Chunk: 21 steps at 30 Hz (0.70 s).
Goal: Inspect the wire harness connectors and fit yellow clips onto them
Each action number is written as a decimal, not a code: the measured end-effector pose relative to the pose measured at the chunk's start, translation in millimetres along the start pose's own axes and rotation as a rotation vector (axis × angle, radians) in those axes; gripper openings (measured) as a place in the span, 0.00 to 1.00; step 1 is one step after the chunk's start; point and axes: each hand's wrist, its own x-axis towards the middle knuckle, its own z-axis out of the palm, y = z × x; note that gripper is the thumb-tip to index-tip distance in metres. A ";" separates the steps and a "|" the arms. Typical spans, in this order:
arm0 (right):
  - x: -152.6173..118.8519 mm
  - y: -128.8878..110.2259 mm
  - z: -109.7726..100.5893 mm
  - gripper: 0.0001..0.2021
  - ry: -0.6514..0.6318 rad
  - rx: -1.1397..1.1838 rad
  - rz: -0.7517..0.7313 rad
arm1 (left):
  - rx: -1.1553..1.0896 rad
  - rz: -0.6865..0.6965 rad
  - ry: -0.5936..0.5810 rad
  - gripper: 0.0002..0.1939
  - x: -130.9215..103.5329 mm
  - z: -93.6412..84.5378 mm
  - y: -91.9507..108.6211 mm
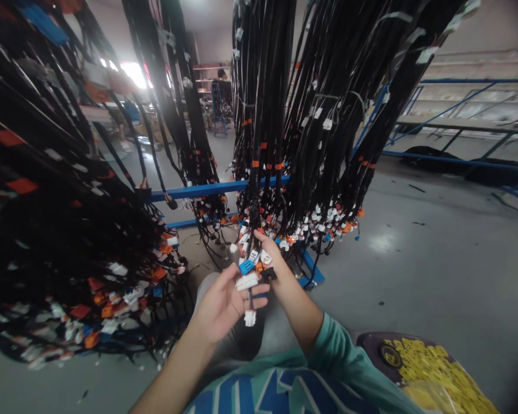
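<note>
My left hand [222, 302] is palm up, fingers slightly apart behind a white connector [247, 281] and the thumb at its near side. A blue connector [246, 267] sits just above it, and a smaller white plug [250, 318] dangles below the fingers on a short dark lead. My right hand [271, 248] is closed around the lower end of a black wire harness [255, 195], its fingertips partly hidden behind the wires. By my right wrist hangs a black connector [268, 275], with white labelled pieces above it.
Thick bundles of black harnesses [328, 115] hang ahead, and more [47, 201] crowd the left. A blue frame bar [207, 188] crosses behind them. At lower right stands a container with yellow pieces [435, 368]. A blue rack [466, 121] stands farther right; a person [221, 75] is far back.
</note>
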 end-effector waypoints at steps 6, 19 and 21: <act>-5.2 5.2 -9.0 0.13 -0.085 0.020 -0.006 | 0.076 -0.054 0.069 0.16 5.0 -7.4 -5.2; -8.5 6.5 -20.5 0.08 -0.101 0.007 -0.034 | 0.210 0.007 0.011 0.14 6.8 -17.4 -11.1; -10.0 6.9 -21.1 0.08 -0.090 0.003 -0.005 | 0.227 -0.006 -0.004 0.15 7.9 -19.4 -10.2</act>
